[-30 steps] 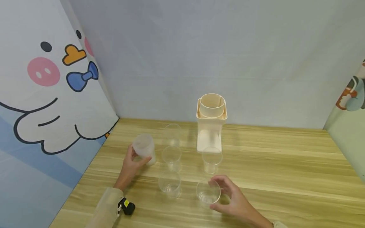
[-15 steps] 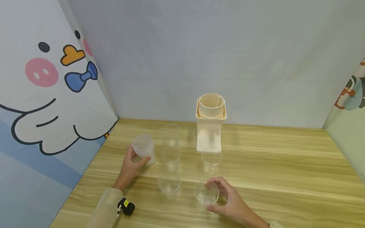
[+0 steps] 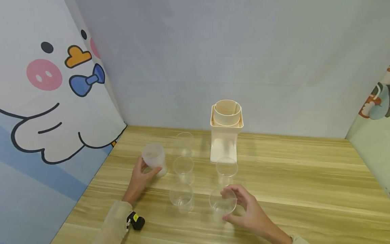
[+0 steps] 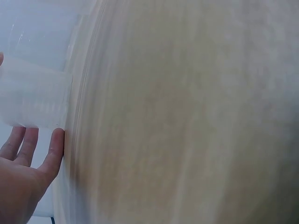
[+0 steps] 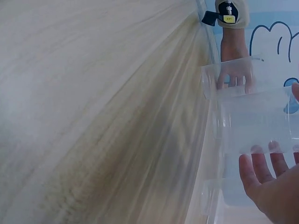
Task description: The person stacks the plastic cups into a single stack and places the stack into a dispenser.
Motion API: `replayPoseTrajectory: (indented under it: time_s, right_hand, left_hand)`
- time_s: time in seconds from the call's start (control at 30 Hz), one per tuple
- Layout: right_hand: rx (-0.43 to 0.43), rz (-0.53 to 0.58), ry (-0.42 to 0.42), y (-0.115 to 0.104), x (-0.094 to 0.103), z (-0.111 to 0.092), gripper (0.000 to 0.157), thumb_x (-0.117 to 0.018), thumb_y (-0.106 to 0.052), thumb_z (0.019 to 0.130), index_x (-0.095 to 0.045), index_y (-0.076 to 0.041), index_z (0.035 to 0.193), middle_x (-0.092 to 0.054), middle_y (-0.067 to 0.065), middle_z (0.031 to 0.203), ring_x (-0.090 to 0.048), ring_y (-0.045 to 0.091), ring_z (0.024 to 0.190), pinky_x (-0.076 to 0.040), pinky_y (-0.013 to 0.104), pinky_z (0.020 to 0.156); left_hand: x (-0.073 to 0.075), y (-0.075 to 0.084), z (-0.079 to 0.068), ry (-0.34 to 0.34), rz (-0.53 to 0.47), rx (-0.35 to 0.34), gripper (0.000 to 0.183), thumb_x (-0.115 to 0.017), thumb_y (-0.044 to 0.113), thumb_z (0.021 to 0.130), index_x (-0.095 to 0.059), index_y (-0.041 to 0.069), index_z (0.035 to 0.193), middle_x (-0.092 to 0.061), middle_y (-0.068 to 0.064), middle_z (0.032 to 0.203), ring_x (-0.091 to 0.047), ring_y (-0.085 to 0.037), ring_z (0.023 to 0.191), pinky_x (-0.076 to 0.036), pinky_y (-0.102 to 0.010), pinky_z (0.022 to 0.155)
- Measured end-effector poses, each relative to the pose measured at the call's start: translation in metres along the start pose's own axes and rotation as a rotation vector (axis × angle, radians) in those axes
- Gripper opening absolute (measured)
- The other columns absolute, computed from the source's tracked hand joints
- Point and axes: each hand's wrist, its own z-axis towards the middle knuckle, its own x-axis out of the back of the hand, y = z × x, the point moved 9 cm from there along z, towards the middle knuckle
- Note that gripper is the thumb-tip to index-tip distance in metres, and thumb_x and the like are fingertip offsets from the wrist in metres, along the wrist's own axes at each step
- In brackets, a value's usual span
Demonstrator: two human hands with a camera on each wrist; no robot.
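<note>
My left hand (image 3: pixel 141 177) holds a stack of frosted plastic cups (image 3: pixel 153 155) upright at the left of the table, thumb on the near side. The left wrist view shows the same stack (image 4: pixel 35 100) with fingertips along its side. My right hand (image 3: pixel 250 211) grips a clear plastic cup (image 3: pixel 222 205) by its right side, thumb in front and fingers behind. Whether that cup's base touches the table I cannot tell. Between the hands, three clear cups (image 3: pixel 183 167) stand in a column. Another clear cup (image 3: pixel 226 169) stands just beyond the one in my right hand.
A cream cup-holder-like stand (image 3: pixel 226 135) with a round ring on top stands at the back of the wood-grain table (image 3: pixel 304 176). A pale cloth wall (image 3: pixel 274 67) rises behind it. Cartoon-printed cloth (image 3: pixel 48 74) borders the left edge.
My right hand and its clear cup shift slightly toward me, then slightly forward; the rim now looks a little larger. My left hand stays on the stack.
</note>
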Motion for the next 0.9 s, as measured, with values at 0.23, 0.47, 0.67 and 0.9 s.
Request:
replayPoseTrajectory:
  time_s: [0.23,0.47,0.67,0.9]
  right_hand:
    - [0.040,-0.006,0.000,-0.015,0.004,0.006,0.061,-0.077,-0.001,0.076,-0.044,0.001,0.127,-0.058,0.010,0.121,-0.052,0.023,0.114,-0.046,0.036,0.093]
    - [0.049,-0.002,-0.001,-0.023,0.006,0.015,0.062,-0.077,-0.002,0.076,-0.044,-0.001,0.129,-0.057,0.010,0.122,-0.051,0.024,0.116,-0.044,0.034,0.096]
    - [0.058,0.013,-0.004,-0.028,0.005,0.022,0.062,-0.077,-0.001,0.076,-0.043,0.002,0.128,-0.057,0.009,0.122,-0.051,0.023,0.116,-0.046,0.033,0.093]
    - [0.129,0.017,0.003,-0.037,0.005,0.030,0.064,-0.077,0.003,0.075,-0.044,0.001,0.129,-0.057,0.011,0.120,-0.054,0.026,0.111,-0.047,0.031,0.090]
  left_hand:
    - [0.000,-0.001,-0.001,0.002,-0.008,0.005,0.078,-0.077,0.025,0.081,-0.031,0.021,0.144,-0.048,-0.005,0.133,-0.046,-0.022,0.117,-0.028,-0.052,0.104]
    - [0.000,-0.001,-0.001,0.003,-0.005,0.006,0.076,-0.076,0.026,0.081,-0.031,0.023,0.143,-0.049,-0.005,0.133,-0.045,-0.022,0.118,-0.029,-0.053,0.104]
    - [0.001,-0.003,-0.001,0.012,0.000,0.016,0.078,-0.077,0.027,0.081,-0.031,0.023,0.144,-0.048,-0.006,0.134,-0.045,-0.023,0.119,-0.028,-0.052,0.104]
    - [0.000,-0.003,0.000,0.007,-0.021,0.037,0.080,-0.076,0.024,0.082,-0.028,0.021,0.146,-0.046,-0.009,0.137,-0.043,-0.025,0.122,-0.029,-0.051,0.104]
